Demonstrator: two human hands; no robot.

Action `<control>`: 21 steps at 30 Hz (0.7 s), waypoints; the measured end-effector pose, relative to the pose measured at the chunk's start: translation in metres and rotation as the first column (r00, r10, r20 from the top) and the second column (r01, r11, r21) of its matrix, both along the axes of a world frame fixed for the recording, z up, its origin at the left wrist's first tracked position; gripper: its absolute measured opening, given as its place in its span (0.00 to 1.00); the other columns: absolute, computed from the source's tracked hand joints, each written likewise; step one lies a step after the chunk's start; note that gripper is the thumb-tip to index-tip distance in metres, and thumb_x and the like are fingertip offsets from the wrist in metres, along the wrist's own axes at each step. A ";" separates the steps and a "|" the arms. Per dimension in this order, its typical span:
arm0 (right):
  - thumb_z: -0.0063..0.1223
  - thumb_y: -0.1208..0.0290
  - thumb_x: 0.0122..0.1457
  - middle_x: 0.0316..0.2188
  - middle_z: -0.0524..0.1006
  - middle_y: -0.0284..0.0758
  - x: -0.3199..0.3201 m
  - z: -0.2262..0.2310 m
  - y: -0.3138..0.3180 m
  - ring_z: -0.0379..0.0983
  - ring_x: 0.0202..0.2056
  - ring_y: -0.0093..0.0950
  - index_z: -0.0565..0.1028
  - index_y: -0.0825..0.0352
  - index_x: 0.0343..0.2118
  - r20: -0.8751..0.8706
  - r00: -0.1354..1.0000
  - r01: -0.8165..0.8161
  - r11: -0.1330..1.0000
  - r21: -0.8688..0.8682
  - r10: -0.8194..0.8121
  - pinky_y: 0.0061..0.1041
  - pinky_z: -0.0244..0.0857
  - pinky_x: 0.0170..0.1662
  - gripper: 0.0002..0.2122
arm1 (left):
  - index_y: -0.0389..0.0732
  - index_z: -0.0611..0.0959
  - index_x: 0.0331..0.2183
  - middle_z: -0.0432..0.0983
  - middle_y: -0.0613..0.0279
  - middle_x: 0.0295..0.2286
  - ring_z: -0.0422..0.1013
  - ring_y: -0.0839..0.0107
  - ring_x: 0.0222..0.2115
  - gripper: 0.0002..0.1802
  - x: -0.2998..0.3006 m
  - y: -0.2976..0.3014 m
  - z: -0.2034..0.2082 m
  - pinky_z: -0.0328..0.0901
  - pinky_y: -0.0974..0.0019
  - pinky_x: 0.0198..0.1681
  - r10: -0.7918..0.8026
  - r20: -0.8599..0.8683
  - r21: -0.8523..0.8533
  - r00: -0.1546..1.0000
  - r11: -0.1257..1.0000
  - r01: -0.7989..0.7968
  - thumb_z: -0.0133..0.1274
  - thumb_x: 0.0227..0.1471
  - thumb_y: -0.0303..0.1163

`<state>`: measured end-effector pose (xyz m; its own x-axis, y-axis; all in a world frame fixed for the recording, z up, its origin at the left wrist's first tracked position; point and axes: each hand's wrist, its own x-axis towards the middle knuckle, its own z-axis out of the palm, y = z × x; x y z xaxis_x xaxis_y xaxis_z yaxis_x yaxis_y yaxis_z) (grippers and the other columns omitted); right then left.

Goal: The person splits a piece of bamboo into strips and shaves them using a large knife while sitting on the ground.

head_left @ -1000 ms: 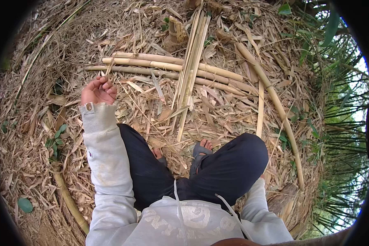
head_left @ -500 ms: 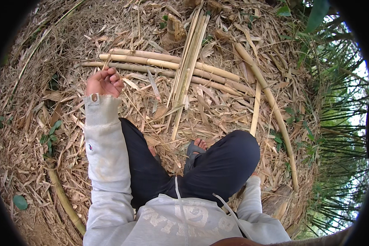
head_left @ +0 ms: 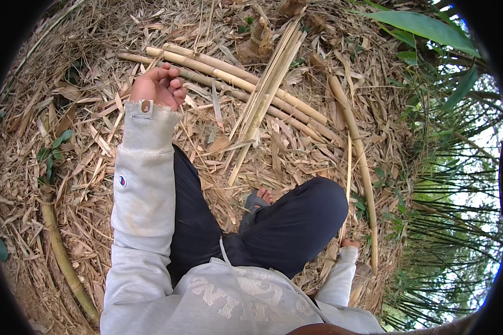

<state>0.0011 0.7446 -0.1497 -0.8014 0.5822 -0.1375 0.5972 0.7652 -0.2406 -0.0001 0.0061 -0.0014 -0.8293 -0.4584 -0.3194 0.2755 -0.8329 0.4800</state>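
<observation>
Looks partway along, with a bundle of split bamboo strips (head_left: pixel 266 97) lying across several bamboo poles (head_left: pixel 212 71) seemingly left whole, and one long curved bamboo pole (head_left: pixel 356 144) to the right of the bundle, likewise apparently unsplit. Holds left hand (head_left: pixel 159 89) left of the bundle, loosely curled; cannot tell whether pinching anything. Has right hand (head_left: pixel 350 243) below and right of the bundle, at the near end of a single slender bamboo strip (head_left: pixel 348 184), too small in view to tell whether gripping or only touching.

Thin strip (head_left: pixel 349 167) at right; split strips (head_left: pixel 270 78) across poles (head_left: pixel 223 76).
</observation>
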 end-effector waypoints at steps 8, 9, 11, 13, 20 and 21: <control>0.62 0.71 0.47 0.24 0.80 0.42 0.001 0.102 -0.028 0.75 0.25 0.28 0.79 0.76 0.34 -0.047 0.971 -0.237 0.971 -0.033 0.235 0.26 0.69 0.32 0.14 | 0.41 0.68 0.37 0.68 0.63 0.27 0.62 0.74 0.22 0.07 0.010 -0.011 -0.004 0.59 0.70 0.23 -0.003 -0.011 -0.038 1.000 0.999 0.002 0.40 0.54 0.23; 0.62 0.72 0.47 0.25 0.80 0.42 0.002 0.114 -0.040 0.76 0.26 0.27 0.79 0.76 0.34 -0.095 0.966 -0.250 0.964 -0.094 0.241 0.25 0.69 0.33 0.13 | 0.40 0.68 0.37 0.68 0.62 0.27 0.62 0.74 0.22 0.07 0.010 -0.010 -0.005 0.59 0.70 0.23 0.033 0.029 -0.086 0.999 0.996 -0.030 0.41 0.54 0.24; 0.62 0.75 0.50 0.28 0.80 0.41 -0.005 0.129 -0.061 0.75 0.27 0.25 0.78 0.77 0.38 -0.205 0.933 -0.330 0.932 -0.149 0.297 0.23 0.69 0.34 0.14 | 0.40 0.68 0.38 0.69 0.62 0.27 0.63 0.74 0.22 0.08 0.010 -0.008 -0.002 0.60 0.70 0.23 0.102 0.097 -0.192 0.990 0.978 -0.082 0.42 0.54 0.25; 0.60 0.79 0.50 0.27 0.79 0.37 -0.022 0.141 -0.080 0.73 0.25 0.21 0.75 0.77 0.41 -0.369 0.836 -0.472 0.875 -0.105 0.407 0.19 0.67 0.31 0.15 | 0.38 0.68 0.40 0.72 0.62 0.28 0.66 0.74 0.23 0.10 0.008 -0.005 0.000 0.61 0.70 0.23 0.262 0.072 -0.467 0.962 0.862 -0.199 0.46 0.53 0.26; 0.55 0.84 0.51 0.18 0.74 0.27 -0.089 0.227 -0.227 0.64 0.19 0.14 0.72 0.70 0.49 -0.465 0.575 -0.747 0.664 0.037 0.673 0.14 0.55 0.24 0.20 | 0.40 0.74 0.39 0.75 0.62 0.32 0.72 0.71 0.30 0.14 0.013 0.035 0.028 0.66 0.70 0.31 0.592 -0.527 -0.840 0.610 -0.470 -0.270 0.57 0.47 0.27; 0.55 0.84 0.51 0.18 0.74 0.27 -0.093 0.237 -0.252 0.64 0.20 0.13 0.71 0.69 0.50 -0.480 0.544 -0.777 0.630 0.022 0.688 0.14 0.55 0.24 0.20 | 0.41 0.75 0.38 0.75 0.62 0.32 0.72 0.69 0.30 0.16 0.013 0.031 0.036 0.67 0.68 0.32 0.514 -0.665 -0.698 0.542 -0.685 -0.207 0.59 0.45 0.27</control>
